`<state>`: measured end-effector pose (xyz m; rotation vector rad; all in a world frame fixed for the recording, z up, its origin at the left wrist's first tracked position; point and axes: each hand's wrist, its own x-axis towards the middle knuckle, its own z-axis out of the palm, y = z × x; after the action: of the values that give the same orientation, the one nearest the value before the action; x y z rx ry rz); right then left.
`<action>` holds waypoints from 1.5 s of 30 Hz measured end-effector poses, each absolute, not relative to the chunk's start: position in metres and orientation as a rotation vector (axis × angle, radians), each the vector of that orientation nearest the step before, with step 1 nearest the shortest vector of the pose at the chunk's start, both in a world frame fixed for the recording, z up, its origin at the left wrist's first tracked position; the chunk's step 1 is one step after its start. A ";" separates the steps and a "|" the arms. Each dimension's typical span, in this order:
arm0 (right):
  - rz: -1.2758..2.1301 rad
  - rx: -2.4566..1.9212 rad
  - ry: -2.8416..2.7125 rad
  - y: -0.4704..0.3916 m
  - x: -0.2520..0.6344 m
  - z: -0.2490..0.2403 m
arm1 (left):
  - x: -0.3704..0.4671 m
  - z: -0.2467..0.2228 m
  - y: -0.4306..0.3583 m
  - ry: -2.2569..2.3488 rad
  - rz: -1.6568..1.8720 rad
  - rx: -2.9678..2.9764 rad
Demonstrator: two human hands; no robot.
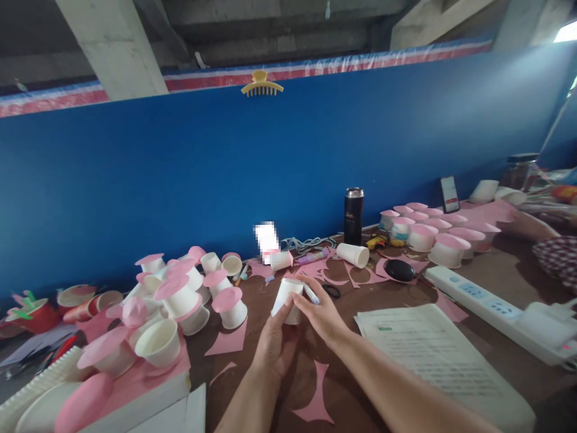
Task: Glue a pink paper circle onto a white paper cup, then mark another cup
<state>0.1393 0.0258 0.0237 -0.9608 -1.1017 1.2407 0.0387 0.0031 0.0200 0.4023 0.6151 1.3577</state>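
Note:
A small white paper cup (294, 316) is between my two hands over the middle of the table, with a white flap of paper (285, 293) against its side. My left hand (276, 340) is closed around the cup from the left, thumb raised along it. From the right, my right hand (325, 317) presses its thumb on the cup. Tucked between that hand's fingers is a white pen-like stick (311, 294). To the left stands a cup with a pink paper disc on top (229, 308). A pink paper offcut (318, 394) lies below my hands.
Pink-topped cups crowd the left (178, 294) and back right (446, 249). A black flask (354, 216), a lying stack of cups (353, 255) and a black oval object (399, 270) are behind. Printed pages (433, 355) and a power strip (478, 307) lie right, near another person's arm (534, 225).

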 end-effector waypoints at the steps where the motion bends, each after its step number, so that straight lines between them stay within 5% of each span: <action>1: 1.224 -0.959 -1.119 0.026 0.140 0.024 | 0.038 0.021 0.003 0.609 1.354 0.393; 5: 1.175 -0.956 -1.138 0.026 0.143 0.027 | 0.034 0.023 0.005 0.557 1.330 0.365; 17: 0.329 -0.752 -1.597 0.008 0.148 0.036 | 0.024 0.018 0.013 0.643 1.438 0.208; 45: 0.198 -0.846 -1.688 0.014 0.147 0.029 | 0.024 0.023 0.011 0.665 1.427 0.204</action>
<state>0.1466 0.0141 0.0287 -0.8457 -1.6882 0.1981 0.0240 0.0113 0.0231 0.2036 0.6654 1.4266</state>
